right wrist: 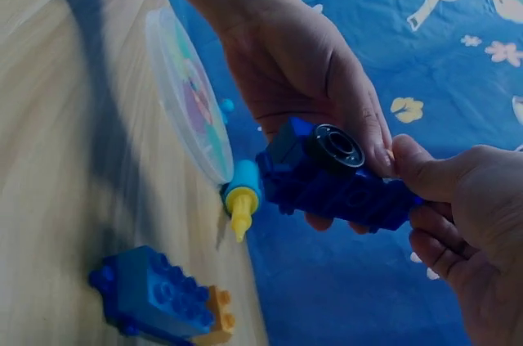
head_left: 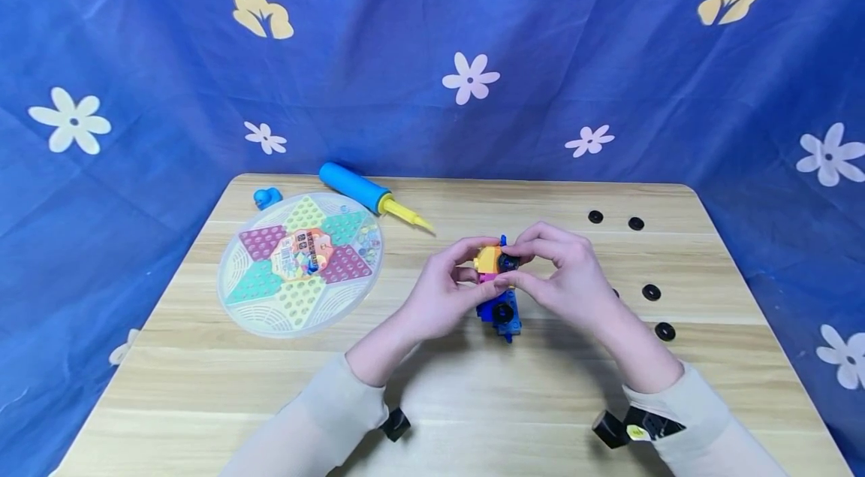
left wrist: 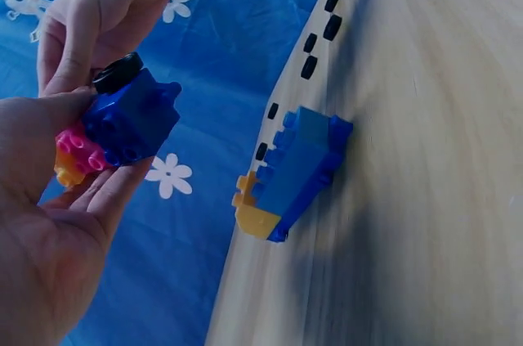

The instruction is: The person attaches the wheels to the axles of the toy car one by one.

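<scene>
A blue backdrop (head_left: 527,26) is hanging behind my work and to both sides, with white flowers and pale yellow trees printed over it. In front of it, a wood-grain table (head_left: 507,402) is spreading out beneath my forearms. To my left, a round game board (head_left: 266,282) is lying flat, its six-pointed star showing yellow, teal and purple around a central label. My left hand (head_left: 442,285) is holding the block car from the left, thumb and fingers curling onto it with little more than the toy's width between them. My right hand (head_left: 561,270) is pinching the car's far end, thumb and fingertips almost meeting about a black wheel there (they are hiding part of it, so I cannot tell how it is sitting). Just behind the board, a blue pump (head_left: 354,188) is resting with its yellow nozzle pointing rightward. The block car (head_left: 489,261), orange, pink and blue, is hanging between my hands, raised above the middle of the table; another wheel (head_left: 502,313) is showing at its near end. Below it, a second block car (left wrist: 298,166), blue with an orange end, is standing on the table. A small blue duck (head_left: 266,197) is sitting beside the board's far edge. Smallest of all, six loose black wheels (head_left: 652,292) are lying scattered to my right.
</scene>
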`<state>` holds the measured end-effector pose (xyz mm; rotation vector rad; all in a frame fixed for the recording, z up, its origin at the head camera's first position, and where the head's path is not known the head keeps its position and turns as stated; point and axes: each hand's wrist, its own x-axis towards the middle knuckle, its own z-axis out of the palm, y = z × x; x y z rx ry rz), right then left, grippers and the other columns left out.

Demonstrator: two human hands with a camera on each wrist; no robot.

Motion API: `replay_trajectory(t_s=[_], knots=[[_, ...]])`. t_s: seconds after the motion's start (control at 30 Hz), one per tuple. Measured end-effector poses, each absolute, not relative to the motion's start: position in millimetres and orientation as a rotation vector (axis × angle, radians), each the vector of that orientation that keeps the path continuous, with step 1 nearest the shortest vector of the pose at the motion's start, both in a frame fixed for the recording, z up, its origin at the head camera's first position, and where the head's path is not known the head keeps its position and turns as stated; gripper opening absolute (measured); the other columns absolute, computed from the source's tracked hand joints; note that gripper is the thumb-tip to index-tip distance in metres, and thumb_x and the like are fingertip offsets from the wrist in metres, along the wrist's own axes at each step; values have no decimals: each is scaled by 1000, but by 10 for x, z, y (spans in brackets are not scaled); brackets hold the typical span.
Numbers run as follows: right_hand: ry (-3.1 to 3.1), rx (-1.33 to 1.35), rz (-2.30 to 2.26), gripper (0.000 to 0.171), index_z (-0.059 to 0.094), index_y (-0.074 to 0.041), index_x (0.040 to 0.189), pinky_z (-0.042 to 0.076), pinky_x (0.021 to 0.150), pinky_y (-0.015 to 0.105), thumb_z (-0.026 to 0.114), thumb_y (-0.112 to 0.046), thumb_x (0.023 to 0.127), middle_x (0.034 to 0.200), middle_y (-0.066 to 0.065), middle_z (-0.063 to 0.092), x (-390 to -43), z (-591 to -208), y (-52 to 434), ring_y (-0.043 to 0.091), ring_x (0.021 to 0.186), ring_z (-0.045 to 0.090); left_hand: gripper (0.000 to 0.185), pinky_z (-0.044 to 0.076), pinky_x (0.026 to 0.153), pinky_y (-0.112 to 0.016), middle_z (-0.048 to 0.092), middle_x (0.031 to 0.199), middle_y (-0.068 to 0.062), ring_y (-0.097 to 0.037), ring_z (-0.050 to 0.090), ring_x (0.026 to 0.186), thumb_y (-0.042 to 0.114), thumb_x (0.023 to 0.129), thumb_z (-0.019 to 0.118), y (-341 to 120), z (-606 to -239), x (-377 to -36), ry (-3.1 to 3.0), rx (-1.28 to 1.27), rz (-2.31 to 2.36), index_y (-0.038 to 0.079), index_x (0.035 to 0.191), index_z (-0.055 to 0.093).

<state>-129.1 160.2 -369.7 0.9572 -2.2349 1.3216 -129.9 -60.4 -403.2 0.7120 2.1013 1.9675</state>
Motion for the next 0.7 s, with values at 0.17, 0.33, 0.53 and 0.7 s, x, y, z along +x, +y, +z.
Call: replay_trajectory(t_s=[0.17, 0.33, 0.53, 0.7], knots=[[-2199, 978, 1335, 36, 84, -4, 100, 56, 79, 21, 99, 3, 68, 92, -2, 73, -1271, -3634, 1617, 17, 86, 71, 56, 65, 73, -37, 68, 129, -10, -24, 75, 84, 2, 94, 81, -585, -3976, -1269, 2095, 737, 1984, 12, 145, 61], [-2205, 933, 1326, 32, 84, -7, 90, 57, 80, 20, 101, 3, 64, 89, -3, 75, -1245, -3636, 1671, 16, 84, 72, 56, 65, 72, -36, 69, 125, -9, -18, 73, 79, 2, 91, 84, -527, -3947, -1266, 2181, 799, 1916, 8, 142, 62], [-2168, 881, 1361, 29, 82, -8, 85, 59, 78, 20, 99, 6, 66, 86, -1, 77, -1225, -3675, 1656, 17, 80, 74, 59, 65, 70, -36, 69, 124, -10, -19, 74, 84, 1, 90, 85, -508, -3942, -1265, 2158, 803, 1915, 8, 143, 61], [-2158, 900, 1353, 33, 83, -7, 96, 58, 77, 21, 98, 4, 68, 90, -1, 77, -1213, -3699, 1631, 16, 80, 72, 59, 65, 70, -39, 69, 128, -8, -23, 75, 85, -2, 89, 84, -558, -3965, -1280, 2115, 780, 1972, 11, 142, 62]])
